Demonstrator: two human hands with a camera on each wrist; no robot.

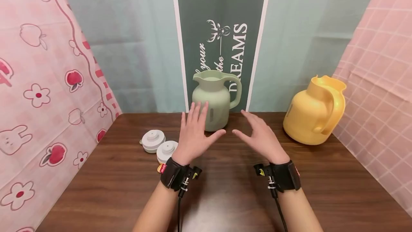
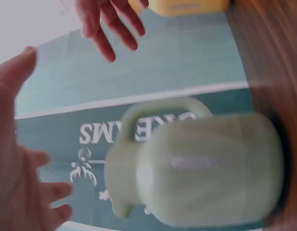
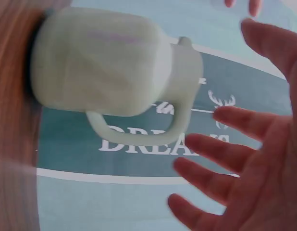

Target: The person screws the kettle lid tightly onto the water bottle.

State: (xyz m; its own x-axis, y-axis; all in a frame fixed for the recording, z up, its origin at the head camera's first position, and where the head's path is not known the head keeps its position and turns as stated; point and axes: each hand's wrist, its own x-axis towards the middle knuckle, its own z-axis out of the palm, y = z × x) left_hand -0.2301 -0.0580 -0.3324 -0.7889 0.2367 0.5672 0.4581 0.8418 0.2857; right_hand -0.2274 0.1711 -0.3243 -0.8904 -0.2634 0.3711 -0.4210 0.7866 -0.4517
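Note:
A light green jug stands upright at the back of the wooden table, its handle on the right and its spout on the left. My left hand is held in front of the jug's left side with fingers extended, holding nothing. Across from it, my right hand hovers to the right with fingers spread and thumb towards the left one. In the left wrist view the jug is apart from the hand. The right wrist view also shows a gap between jug and fingers.
Two white round lids lie on the table left of my left hand, one partly hidden by it. A yellow jug sits at the back right, tilted in look. Pink cloths flank the table; a teal curtain hangs behind.

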